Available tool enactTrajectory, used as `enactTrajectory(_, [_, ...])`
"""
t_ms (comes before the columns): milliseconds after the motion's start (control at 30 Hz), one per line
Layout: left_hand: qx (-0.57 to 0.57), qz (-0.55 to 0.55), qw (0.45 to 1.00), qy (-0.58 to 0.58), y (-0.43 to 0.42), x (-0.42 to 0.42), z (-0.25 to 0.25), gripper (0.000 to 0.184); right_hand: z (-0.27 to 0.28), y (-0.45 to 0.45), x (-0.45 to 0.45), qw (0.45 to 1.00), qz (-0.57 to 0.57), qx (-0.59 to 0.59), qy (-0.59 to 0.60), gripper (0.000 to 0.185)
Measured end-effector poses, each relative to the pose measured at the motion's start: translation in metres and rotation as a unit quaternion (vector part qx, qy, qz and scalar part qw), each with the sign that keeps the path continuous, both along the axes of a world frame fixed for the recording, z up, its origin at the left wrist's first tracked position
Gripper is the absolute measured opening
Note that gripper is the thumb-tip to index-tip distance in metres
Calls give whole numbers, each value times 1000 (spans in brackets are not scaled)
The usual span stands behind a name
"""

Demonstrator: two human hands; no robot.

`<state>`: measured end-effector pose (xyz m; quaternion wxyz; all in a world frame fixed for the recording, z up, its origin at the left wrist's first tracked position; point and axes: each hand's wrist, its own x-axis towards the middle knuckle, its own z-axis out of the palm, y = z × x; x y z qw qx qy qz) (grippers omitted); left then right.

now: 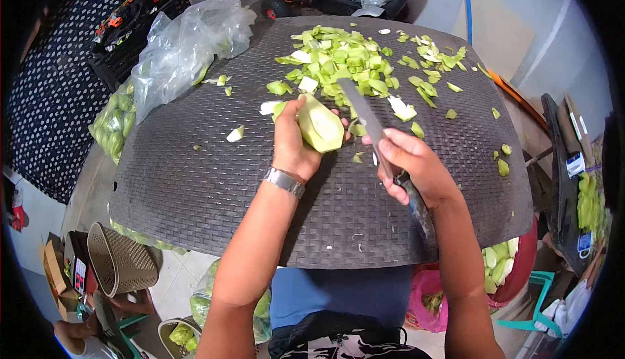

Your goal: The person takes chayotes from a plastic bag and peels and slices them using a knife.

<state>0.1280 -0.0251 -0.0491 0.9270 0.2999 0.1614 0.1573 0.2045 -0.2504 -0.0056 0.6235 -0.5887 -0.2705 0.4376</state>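
In my left hand [293, 143] is a peeled, pale green chayote [321, 124], with my thumb along one side and my fingertips showing at the other. A metal watch band is on that wrist. My right hand [415, 165] is closed around a knife [366, 113] whose blade points up and away, to the right of the chayote and apart from it. Its dark handle end sticks out below my palm. Just beyond both hands lies a heap of green peelings [345, 56] on the dark woven-textured table [215, 170].
A clear plastic bag [192, 50] rests on the table's back left. Bagged green chayotes [116, 119] stand beside the left edge. Below are a beige basket [122, 261], a pink bag [428, 294] and a red tub [524, 264] with pale green pieces. Scattered peel lies at the right.
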Motion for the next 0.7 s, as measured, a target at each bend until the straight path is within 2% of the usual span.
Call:
enactTrajectory(67, [-20, -27, 999, 2, 0, -2, 2, 39, -2, 1, 6, 998, -52, -4, -19, 38])
enactTrajectory(100, [3, -45, 999, 8, 0, -2, 6, 50, -3, 0, 8, 997, -78, -7, -27, 39])
enactTrajectory(233, [82, -75, 994, 20, -2, 0, -1, 55, -10, -3, 19, 994, -104, 11, -11, 38])
enactTrajectory(333, [107, -88, 990, 12, -2, 1, -2, 48, -13, -3, 21, 995, -98, 18, -11, 31])
enactTrajectory(433, [174, -65, 982, 33, -11, -2, 7, 38, -13, -3, 20, 995, -100, 19, -9, 39])
enactTrajectory(633, [140, -60, 986, 73, -3, -2, 3, 33, -17, -3, 26, 991, -133, 25, 14, 36])
enactTrajectory(700, [99, -63, 991, 69, -1, -1, 0, 41, -18, -3, 28, 990, -138, 26, 29, 34])
